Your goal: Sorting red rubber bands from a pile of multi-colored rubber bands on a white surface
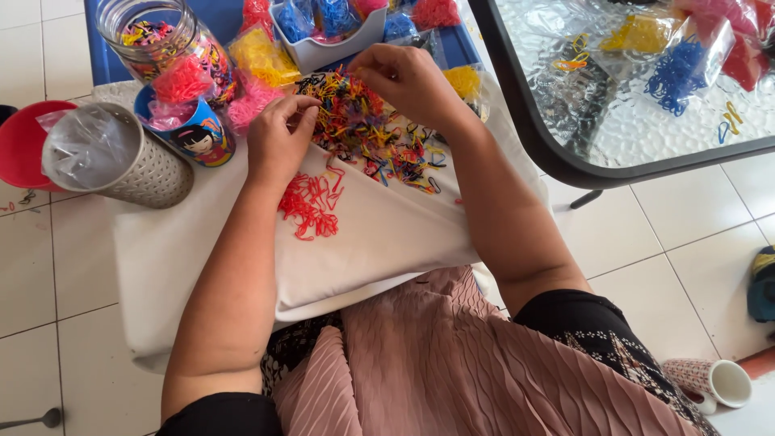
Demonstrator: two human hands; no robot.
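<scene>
Bowl [18, 141], red, sits far left on the floor. Next to it a grey cup [121, 157] lies tipped over, with clear plastic stuffed in its mouth. It rests on the edge of the white cloth [242, 250] that covers my lap. Behind the cup stands a glass jar [161, 40] full of tiny bands. A blue cup [194, 129] with a cartoon girl on it stands just in front of the jar, with pink bands in it.

My left hand [278, 137] rests on the cloth. Its fingers are curled in and pinched together, but I cannot tell if a band is between them. Just below that hand is a little heap of red bands [311, 202], lying alone on the cloth.

Past the left hand comes the big pile of mixed bands [367, 133], yellow, black, red and blue. My right hand [408, 81] is over the far side of that pile. Its fingertips are pinched down into the bands, picking at them. Behind the pile is a grey tray [323, 44] with bags of blue and pink bands.

On the right is a glass surface [565, 97] with a black rim. Bags of yellow, blue and red bands lie on it. Far right, low down, a white cup [718, 379] lies on its side on the floor.
</scene>
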